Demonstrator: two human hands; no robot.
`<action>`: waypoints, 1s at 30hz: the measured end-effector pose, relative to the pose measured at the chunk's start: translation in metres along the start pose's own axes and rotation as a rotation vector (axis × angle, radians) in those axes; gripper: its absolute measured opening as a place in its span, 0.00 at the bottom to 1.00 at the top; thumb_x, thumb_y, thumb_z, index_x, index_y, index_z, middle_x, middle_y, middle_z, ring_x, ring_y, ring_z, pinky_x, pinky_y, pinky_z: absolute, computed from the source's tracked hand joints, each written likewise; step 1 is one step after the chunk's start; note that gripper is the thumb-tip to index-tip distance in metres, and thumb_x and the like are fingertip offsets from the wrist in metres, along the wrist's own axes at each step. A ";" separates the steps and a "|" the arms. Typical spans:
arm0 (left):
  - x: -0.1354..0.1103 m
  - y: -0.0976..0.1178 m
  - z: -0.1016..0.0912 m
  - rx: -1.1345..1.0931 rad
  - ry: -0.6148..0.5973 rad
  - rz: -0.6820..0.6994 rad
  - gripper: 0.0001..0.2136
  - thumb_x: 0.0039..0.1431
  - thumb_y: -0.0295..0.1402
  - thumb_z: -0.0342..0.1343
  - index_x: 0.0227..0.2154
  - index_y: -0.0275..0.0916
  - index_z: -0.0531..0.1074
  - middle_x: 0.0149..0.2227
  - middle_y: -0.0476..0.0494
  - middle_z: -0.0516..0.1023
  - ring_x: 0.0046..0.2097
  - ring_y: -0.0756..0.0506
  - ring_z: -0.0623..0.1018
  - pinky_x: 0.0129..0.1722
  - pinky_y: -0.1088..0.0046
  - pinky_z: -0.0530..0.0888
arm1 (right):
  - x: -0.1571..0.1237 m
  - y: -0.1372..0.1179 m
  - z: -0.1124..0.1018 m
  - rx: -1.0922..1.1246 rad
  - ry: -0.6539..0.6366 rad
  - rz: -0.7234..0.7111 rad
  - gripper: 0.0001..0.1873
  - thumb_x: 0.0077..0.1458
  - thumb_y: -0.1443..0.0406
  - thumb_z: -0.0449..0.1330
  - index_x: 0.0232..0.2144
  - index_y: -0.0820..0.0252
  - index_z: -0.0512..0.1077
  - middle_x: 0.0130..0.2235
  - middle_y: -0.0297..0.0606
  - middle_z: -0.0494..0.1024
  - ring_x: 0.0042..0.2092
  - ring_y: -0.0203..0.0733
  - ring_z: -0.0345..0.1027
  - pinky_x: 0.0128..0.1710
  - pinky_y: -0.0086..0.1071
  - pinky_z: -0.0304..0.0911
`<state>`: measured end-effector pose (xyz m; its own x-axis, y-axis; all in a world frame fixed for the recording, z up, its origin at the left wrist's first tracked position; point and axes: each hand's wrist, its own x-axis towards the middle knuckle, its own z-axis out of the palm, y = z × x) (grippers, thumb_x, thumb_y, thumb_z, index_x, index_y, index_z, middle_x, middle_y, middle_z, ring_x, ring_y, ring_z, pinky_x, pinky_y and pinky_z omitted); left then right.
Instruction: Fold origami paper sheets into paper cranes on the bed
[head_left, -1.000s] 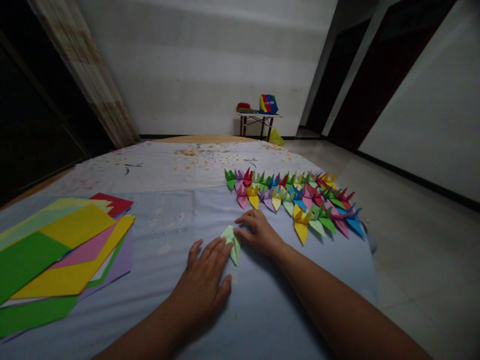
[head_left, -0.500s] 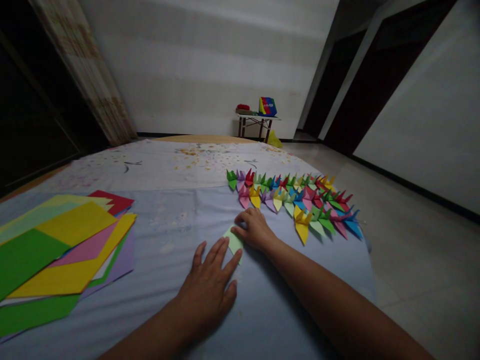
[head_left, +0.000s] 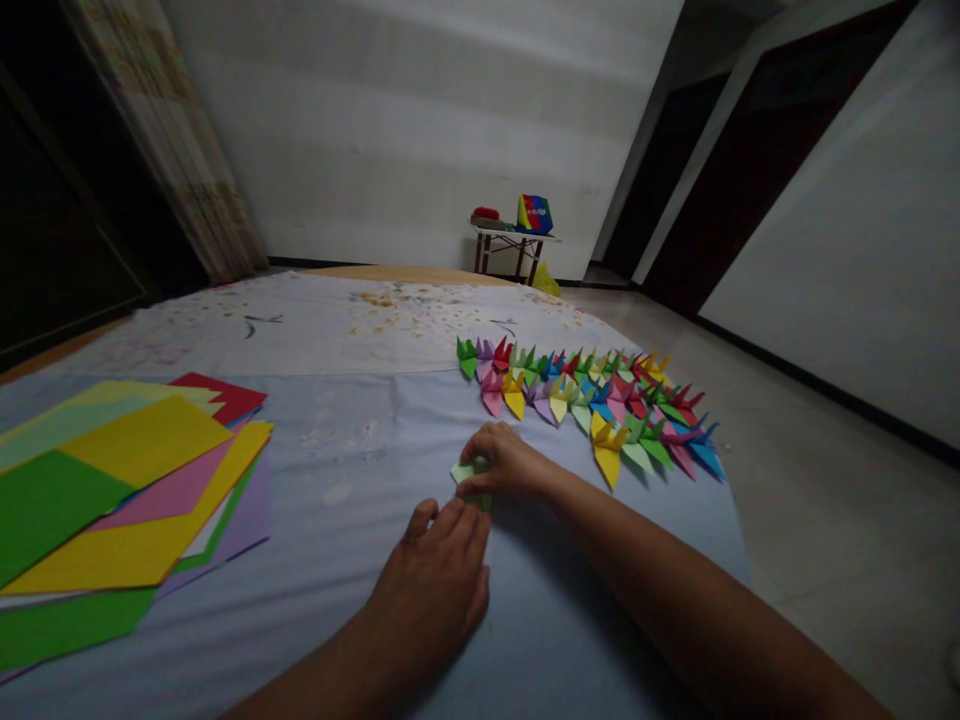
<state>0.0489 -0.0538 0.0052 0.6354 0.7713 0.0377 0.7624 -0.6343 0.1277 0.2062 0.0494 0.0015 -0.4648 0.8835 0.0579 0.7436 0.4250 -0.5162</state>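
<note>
A small light green folded paper lies on the blue cloth in front of me. My right hand pinches its far end, fingers closed round it. My left hand rests on the cloth just below, fingers curled, their tips pressing the paper's near end. Most of the paper is hidden under the two hands. Behind my right hand lie rows of folded paper cranes in several colours.
A loose stack of coloured paper sheets, green, yellow, pink and red, lies at the left. A patterned white cloth covers the far part. A small table with a colourful box stands by the wall. Bare floor lies to the right.
The green paper was flattened and drawn under my hands. My left hand's fingers went from stretched flat to curled. My right hand closed on the paper's far end.
</note>
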 end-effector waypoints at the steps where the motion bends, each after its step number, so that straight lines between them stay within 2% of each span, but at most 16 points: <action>1: 0.000 0.001 -0.001 -0.001 -0.007 -0.001 0.21 0.60 0.34 0.40 0.54 0.34 0.62 0.55 0.35 0.67 0.56 0.38 0.65 0.55 0.53 0.55 | 0.001 -0.002 0.001 -0.014 -0.017 0.013 0.21 0.36 0.54 0.68 0.34 0.58 0.73 0.36 0.37 0.67 0.43 0.44 0.58 0.43 0.36 0.54; 4: -0.002 0.003 -0.003 -0.017 -0.027 -0.007 0.22 0.59 0.36 0.41 0.55 0.32 0.62 0.55 0.34 0.66 0.56 0.38 0.64 0.55 0.54 0.55 | 0.009 -0.005 0.005 -0.029 0.001 0.043 0.21 0.36 0.54 0.68 0.33 0.57 0.74 0.37 0.38 0.68 0.43 0.44 0.58 0.43 0.36 0.53; 9: -0.003 0.004 -0.005 -0.038 -0.039 -0.012 0.23 0.58 0.37 0.43 0.54 0.34 0.63 0.56 0.36 0.67 0.55 0.38 0.65 0.56 0.54 0.55 | 0.032 -0.004 0.013 -0.043 0.073 0.076 0.18 0.38 0.54 0.67 0.31 0.57 0.74 0.36 0.38 0.71 0.43 0.45 0.60 0.42 0.37 0.54; 12: -0.003 0.002 -0.007 -0.062 -0.037 -0.017 0.23 0.57 0.37 0.44 0.54 0.35 0.63 0.56 0.36 0.66 0.55 0.37 0.65 0.55 0.53 0.54 | 0.035 -0.004 0.005 0.019 0.178 0.038 0.13 0.44 0.57 0.64 0.30 0.59 0.74 0.34 0.37 0.72 0.40 0.40 0.62 0.40 0.33 0.55; 15: -0.002 -0.001 -0.010 -0.112 -0.023 -0.024 0.21 0.57 0.37 0.44 0.53 0.37 0.64 0.54 0.38 0.69 0.53 0.38 0.66 0.54 0.52 0.54 | 0.021 -0.001 -0.013 0.117 0.291 0.001 0.10 0.50 0.59 0.60 0.29 0.62 0.74 0.31 0.35 0.73 0.34 0.35 0.62 0.36 0.28 0.56; 18: -0.001 -0.006 -0.011 -0.158 0.037 -0.022 0.19 0.57 0.35 0.44 0.50 0.38 0.65 0.49 0.41 0.73 0.50 0.40 0.68 0.53 0.53 0.55 | -0.001 0.005 -0.025 0.141 0.166 -0.017 0.08 0.49 0.62 0.61 0.29 0.62 0.74 0.30 0.34 0.74 0.32 0.34 0.63 0.33 0.27 0.56; 22: 0.000 -0.012 -0.010 -0.151 0.085 0.011 0.19 0.56 0.32 0.45 0.51 0.38 0.63 0.47 0.41 0.73 0.49 0.40 0.69 0.51 0.54 0.56 | -0.017 0.017 -0.020 0.050 0.046 -0.061 0.11 0.47 0.61 0.63 0.33 0.59 0.75 0.34 0.36 0.74 0.40 0.39 0.64 0.42 0.32 0.55; 25: -0.001 -0.014 -0.007 -0.116 0.076 0.061 0.21 0.56 0.31 0.44 0.54 0.42 0.61 0.50 0.43 0.71 0.50 0.40 0.67 0.51 0.54 0.56 | -0.016 0.022 -0.011 0.024 0.023 -0.043 0.11 0.47 0.59 0.63 0.34 0.57 0.75 0.35 0.36 0.74 0.42 0.41 0.62 0.44 0.34 0.53; 30: -0.004 -0.012 -0.004 -0.052 0.038 0.070 0.21 0.55 0.31 0.46 0.53 0.46 0.63 0.54 0.42 0.68 0.53 0.38 0.65 0.52 0.52 0.54 | -0.013 0.021 -0.007 0.007 0.029 0.000 0.09 0.47 0.60 0.63 0.31 0.57 0.75 0.36 0.38 0.70 0.43 0.43 0.60 0.43 0.35 0.52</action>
<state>0.0368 -0.0497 0.0077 0.6808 0.7274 0.0860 0.7086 -0.6837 0.1743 0.2313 0.0481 -0.0045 -0.4501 0.8892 0.0827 0.7405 0.4234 -0.5219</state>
